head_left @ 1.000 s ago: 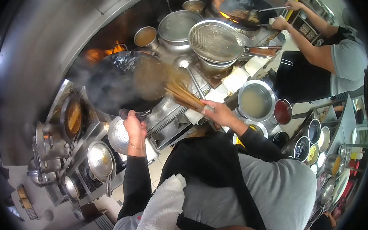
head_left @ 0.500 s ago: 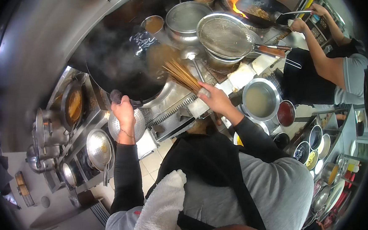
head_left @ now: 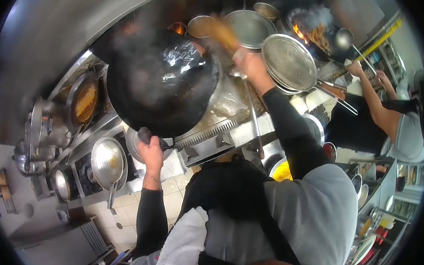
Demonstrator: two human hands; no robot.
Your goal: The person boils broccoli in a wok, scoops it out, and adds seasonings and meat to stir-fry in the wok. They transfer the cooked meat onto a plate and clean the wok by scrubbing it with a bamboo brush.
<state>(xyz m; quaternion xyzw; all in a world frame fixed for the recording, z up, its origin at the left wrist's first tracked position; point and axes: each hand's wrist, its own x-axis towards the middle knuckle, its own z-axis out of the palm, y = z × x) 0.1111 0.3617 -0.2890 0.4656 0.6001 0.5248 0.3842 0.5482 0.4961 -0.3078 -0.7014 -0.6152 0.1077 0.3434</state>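
My left hand (head_left: 151, 153) is closed round the near handle (head_left: 144, 134) of a big black wok (head_left: 158, 119). The wok's inside is wet and shiny, and steam hangs over it. Up beyond the wok's right rim, my right hand (head_left: 254, 69) grips a bamboo wok brush (head_left: 221, 34), both smeared by motion. The brush's bristles point away from me, near a small metal pot (head_left: 200, 27). Just right of that hand lie round mesh strainers (head_left: 289, 62). A ladle with a long handle (head_left: 253, 113) rests on the stove below it.
Perforated pans (head_left: 108, 160) and an oily pan (head_left: 85, 101) stand on the left. A lidded-looking pot (head_left: 249, 28) is at the back. To the right, a co-worker's hand (head_left: 354, 68) is by another wok (head_left: 315, 38) over flame. Yellow food fills a bowl (head_left: 271, 165) beside my right arm.
The bamboo brush has left the wok, swinging up and to the right with my right hand. My left hand stays on the wok handle. The view has shifted.
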